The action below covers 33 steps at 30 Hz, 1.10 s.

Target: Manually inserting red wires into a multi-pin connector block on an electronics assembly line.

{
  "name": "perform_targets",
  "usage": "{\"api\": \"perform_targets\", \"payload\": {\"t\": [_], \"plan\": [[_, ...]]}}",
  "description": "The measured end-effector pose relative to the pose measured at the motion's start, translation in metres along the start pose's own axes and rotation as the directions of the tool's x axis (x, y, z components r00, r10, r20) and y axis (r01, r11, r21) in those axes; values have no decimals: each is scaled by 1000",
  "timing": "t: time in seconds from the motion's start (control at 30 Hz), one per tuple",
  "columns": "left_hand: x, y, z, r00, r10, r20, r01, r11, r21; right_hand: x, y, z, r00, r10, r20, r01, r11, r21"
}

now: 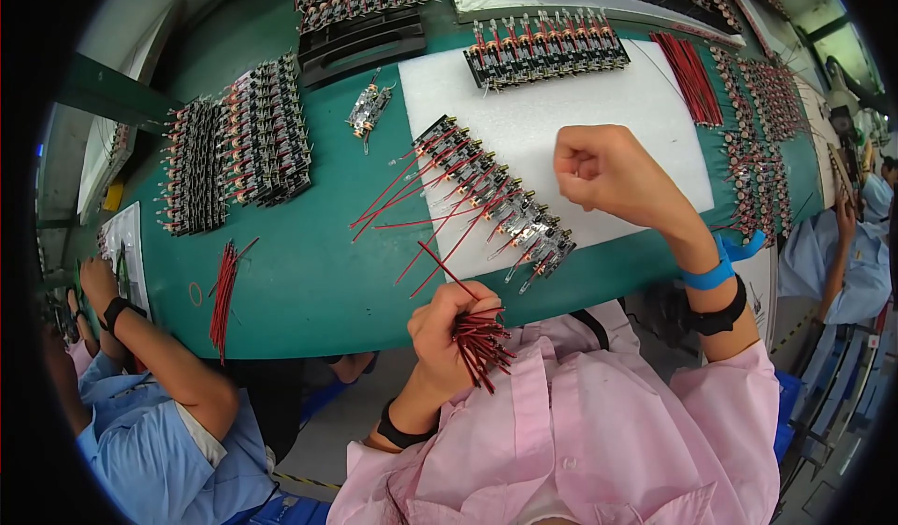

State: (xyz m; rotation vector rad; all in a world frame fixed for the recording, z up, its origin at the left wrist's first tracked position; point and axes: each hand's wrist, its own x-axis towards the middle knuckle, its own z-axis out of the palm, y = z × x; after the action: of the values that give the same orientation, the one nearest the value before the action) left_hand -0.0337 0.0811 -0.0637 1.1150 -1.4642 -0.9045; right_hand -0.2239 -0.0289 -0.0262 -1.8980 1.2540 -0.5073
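My left hand (445,327) is closed round a bundle of red wires (483,342) in front of my body, and one or two wires stick up out of the grip. My right hand (603,174) is curled into a fist above the white foam sheet (645,179). Whatever its fingers may hold is hidden. Between the hands a panel of small circuit boards (500,197) lies slanted, partly on the foam and partly on the green mat. Red wires fan out from it to the left. A second board panel (547,50) rests at the foam's far edge.
Stacked board panels (267,132) and a loose board (370,109) are on the green mat (309,272) at left, near a red wire bundle (224,300). More red wires (687,78) and rows of small parts (748,151) lie at right. A co-worker's arm (159,347) reaches in from the left.
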Motion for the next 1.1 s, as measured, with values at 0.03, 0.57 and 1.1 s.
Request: {"api": "perform_targets", "payload": {"t": [0.03,0.57,1.1], "plan": [[1,0,0,1000,32,1,-32,999,17,-2,0,-2,992,118,53,-125,976,180],[22,24,16,945,-326,25,322,915,-244,-40,-38,25,945,-325,-44,322,944,-65],[17,21,21,985,-171,24,173,982,-78,-48,-32,30,976,-162,-145,187,967,174]]}}
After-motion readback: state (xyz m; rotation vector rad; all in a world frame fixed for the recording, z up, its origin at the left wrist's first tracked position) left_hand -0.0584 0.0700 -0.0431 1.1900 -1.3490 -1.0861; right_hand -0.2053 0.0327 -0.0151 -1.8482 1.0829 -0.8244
